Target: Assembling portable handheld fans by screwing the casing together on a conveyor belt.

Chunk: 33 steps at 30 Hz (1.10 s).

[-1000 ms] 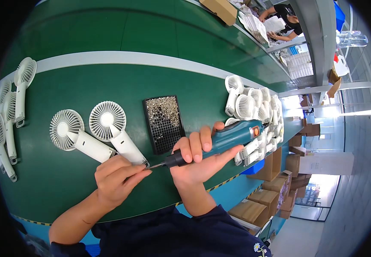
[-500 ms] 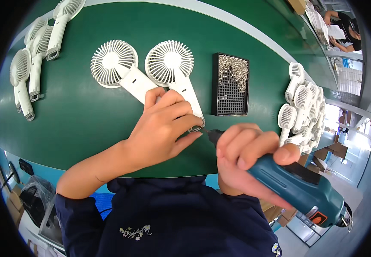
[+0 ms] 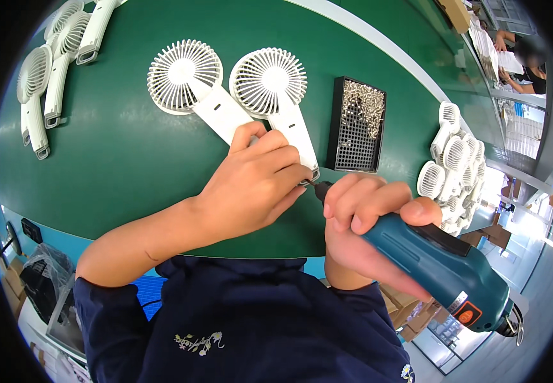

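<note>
Two white handheld fans lie face down with their grille heads pointing away from me: a left fan (image 3: 185,75) and a right fan (image 3: 269,80). My left hand (image 3: 257,172) is closed over the lower handles, its thumb and index finger at the end of the right fan's handle. Its palm hides the bottom of the left fan's handle. My right hand (image 3: 372,217) grips a teal electric screwdriver (image 3: 439,265) with a black switch. The screwdriver's dark tip points left, close to the right handle's end loop; whether it touches a screw cannot be made out.
A black perforated tray (image 3: 357,124) of small metal screws stands right of the fans on the green table (image 3: 104,166). More white fans (image 3: 455,159) are heaped at the right edge, and several others (image 3: 50,70) lie at far left. Another person (image 3: 524,67) sits at upper right.
The view has turned and shifted slightly, so the fans appear higher and farther right. Both hands keep their grips, and the screwdriver tip stays by the right fan's handle end.
</note>
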Tool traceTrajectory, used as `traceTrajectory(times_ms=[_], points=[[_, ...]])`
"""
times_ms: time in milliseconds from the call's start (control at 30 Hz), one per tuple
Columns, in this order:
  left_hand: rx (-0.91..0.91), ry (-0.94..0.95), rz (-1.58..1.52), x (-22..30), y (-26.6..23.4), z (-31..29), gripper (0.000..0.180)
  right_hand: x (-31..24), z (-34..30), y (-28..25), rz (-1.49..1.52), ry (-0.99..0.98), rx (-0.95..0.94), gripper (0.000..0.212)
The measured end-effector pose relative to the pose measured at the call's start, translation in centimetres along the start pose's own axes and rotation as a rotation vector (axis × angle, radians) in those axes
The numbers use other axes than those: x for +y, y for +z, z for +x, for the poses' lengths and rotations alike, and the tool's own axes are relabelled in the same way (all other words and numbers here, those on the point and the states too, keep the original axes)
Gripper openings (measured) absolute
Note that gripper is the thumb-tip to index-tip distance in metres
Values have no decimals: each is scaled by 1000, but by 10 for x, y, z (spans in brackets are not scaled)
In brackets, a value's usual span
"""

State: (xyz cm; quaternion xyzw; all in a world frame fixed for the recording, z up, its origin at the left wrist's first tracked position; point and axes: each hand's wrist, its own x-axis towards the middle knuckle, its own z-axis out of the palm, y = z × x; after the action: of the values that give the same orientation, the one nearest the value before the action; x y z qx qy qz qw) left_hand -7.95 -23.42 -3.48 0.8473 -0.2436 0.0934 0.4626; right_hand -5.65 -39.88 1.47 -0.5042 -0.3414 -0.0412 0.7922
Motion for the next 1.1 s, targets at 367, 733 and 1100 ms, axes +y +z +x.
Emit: traceTrajectory(times_ms=[367,733,1100], points=[[26,-16,25,-2,-3,2,40,4,4,-2,-20,-8,-66,89],[22,-6,47,-4,-1,0,34,8,5,-1,23,19,-54,78],[-52,28,275,-1,-19,3,59,-1,16,-47,-3,-202,379,97]])
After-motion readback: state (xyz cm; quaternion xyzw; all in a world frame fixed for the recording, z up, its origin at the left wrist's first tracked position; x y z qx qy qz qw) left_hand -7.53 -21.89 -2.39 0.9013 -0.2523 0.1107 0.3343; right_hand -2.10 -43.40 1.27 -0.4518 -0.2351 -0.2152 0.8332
